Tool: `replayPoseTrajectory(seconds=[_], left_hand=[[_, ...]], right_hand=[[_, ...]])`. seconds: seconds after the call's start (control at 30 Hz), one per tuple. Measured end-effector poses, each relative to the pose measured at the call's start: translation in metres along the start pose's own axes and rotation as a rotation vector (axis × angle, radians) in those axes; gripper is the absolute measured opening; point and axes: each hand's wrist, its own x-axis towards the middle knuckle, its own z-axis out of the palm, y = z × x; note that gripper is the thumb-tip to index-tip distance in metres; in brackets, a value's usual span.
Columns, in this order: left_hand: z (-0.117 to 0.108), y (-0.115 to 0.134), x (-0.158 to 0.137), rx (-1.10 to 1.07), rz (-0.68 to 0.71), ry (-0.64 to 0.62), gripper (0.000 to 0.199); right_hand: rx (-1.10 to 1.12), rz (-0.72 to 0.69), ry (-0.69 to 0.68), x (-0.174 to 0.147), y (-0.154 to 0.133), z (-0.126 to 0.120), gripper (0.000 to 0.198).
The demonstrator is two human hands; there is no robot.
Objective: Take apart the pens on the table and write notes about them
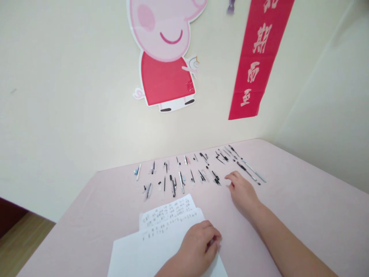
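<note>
My left hand (198, 246) rests on the right side of a large white sheet of paper (127, 252), its fingers curled in. Whatever lies between its thumb and fingers is too hidden to name. A smaller handwritten sheet (170, 211) sticks out beyond the large sheet, which also bears some writing near its top. My right hand (242, 190) hovers at or just above the table, fingers loosely bent and apart, with nothing visible in them. Left of its fingertips lie black pen parts (216, 179). To its right lies a long black-and-clear pen (248, 173).
Two rows of pens and pen parts, such as a dark pen (173, 186) and a white pen (138, 172), spread along the far side of the pink-covered table (302, 200). A wall (86, 96) stands behind, with a cartoon pig cutout (168, 80) and a red banner (245, 84).
</note>
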Motion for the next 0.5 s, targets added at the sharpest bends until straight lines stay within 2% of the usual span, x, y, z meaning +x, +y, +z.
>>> replayPoseTrajectory(seconds=[0.13,0.23,0.4,0.5], left_hand=[[0.000,0.000,0.000,0.001,-0.004,0.001,0.021],[0.001,-0.001,0.001,-0.002,0.001,0.005,0.020],[0.003,-0.003,0.003,-0.022,0.007,0.025,0.019],[0.004,-0.004,0.003,-0.011,0.013,0.023,0.020]], right_hand=[[0.298,-0.246,-0.182,-0.014,-0.050,0.013,0.031],[0.467,-0.363,-0.293,-0.024,-0.069,0.018,0.037],[0.499,-0.303,-0.500,-0.029,-0.073,0.024,0.032],[0.511,-0.269,-0.517,-0.028,-0.071,0.028,0.032]])
